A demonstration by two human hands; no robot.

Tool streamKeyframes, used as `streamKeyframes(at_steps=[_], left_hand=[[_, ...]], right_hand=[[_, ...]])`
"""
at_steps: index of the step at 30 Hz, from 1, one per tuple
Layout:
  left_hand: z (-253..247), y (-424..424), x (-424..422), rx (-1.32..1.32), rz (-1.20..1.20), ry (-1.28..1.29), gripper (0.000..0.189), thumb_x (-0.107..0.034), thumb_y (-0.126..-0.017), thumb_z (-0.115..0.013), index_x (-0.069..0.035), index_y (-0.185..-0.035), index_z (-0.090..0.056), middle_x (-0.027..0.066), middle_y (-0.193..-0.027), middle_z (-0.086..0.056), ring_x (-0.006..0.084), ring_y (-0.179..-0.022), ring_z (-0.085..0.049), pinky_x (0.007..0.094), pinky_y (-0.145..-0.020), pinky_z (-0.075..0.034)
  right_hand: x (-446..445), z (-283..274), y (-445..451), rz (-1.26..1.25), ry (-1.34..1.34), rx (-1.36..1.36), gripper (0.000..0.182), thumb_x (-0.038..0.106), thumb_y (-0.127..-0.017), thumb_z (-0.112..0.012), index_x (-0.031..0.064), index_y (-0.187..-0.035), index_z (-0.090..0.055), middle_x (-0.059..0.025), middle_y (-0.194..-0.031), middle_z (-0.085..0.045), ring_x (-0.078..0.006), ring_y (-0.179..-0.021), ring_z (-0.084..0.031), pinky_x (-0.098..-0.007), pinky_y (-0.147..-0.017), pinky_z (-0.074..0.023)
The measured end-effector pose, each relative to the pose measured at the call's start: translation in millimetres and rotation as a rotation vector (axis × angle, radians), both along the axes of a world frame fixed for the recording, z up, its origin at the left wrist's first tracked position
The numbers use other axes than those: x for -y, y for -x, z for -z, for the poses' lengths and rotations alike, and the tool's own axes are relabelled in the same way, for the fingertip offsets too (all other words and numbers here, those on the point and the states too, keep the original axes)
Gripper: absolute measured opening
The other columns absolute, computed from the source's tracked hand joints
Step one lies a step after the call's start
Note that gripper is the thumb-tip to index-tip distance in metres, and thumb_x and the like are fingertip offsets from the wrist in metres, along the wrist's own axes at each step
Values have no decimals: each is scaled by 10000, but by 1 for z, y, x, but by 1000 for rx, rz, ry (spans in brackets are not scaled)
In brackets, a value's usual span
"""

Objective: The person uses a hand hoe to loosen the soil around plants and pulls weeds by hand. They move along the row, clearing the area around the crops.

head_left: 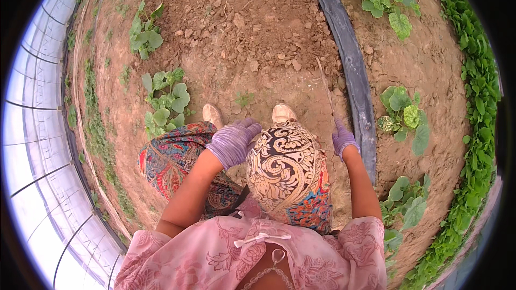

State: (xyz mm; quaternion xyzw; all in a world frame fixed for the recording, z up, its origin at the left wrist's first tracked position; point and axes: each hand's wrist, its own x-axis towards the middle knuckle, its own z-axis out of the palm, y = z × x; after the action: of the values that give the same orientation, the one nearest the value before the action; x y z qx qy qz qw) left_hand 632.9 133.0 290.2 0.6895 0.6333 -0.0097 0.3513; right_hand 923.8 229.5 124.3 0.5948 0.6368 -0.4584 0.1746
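Note:
My left hand (234,141), in a purple knit glove, is held between my knees, close to the patterned trouser leg (288,161); nothing shows in it, though its palm is hidden. On the right, my right hand (343,136), in the same kind of glove, is closed on the near end of a thin stick-like tool (325,84). The far end of that tool rests on the soil beside the black irrigation hose (354,60). A small weed (244,98) grows in the ground beyond my shoes.
Broad-leaved seedlings (166,98) grow along the left, and more leafy plants (403,112) stand right of the hose. Loose clods (239,20) cover the soil ahead. A dense green row (479,100) borders the far right; a plastic greenhouse wall (36,125) curves along the left.

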Motion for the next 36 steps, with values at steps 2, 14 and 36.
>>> streamKeyframes(at_steps=[2, 14, 36], left_hand=[[-36, 13, -10, -42, -61, -59, 372, -196, -732, -558, -45, -1068, -509, 176, -1082, -502, 341, -940, -514, 387, -802, -426], [-70, 50, -47, 106, -81, -64, 331, -170, -790, -544, -34, -1089, -511, 175, -1017, -541, 321, -938, -532, 339, -813, -416], [-65, 52, -39, -151, 2, -81, 385, -208, -763, -533, -61, -1116, -489, 179, -1074, -512, 354, -927, -514, 397, -790, -426]], right_hand=[[21, 4, -14, -15, -15, 57, 470, 232, -842, -396, 246, -1296, -276, -261, -822, -554, -387, -724, -554, -435, -663, -432], [41, -27, -22, -45, -163, -30, 458, 203, -844, -411, 224, -1287, -293, -273, -843, -546, -419, -801, -523, -454, -715, -412], [77, -32, 1, -182, 78, 92, 524, 187, -809, -423, 177, -1302, -245, -261, -884, -553, -402, -805, -539, -464, -711, -422]])
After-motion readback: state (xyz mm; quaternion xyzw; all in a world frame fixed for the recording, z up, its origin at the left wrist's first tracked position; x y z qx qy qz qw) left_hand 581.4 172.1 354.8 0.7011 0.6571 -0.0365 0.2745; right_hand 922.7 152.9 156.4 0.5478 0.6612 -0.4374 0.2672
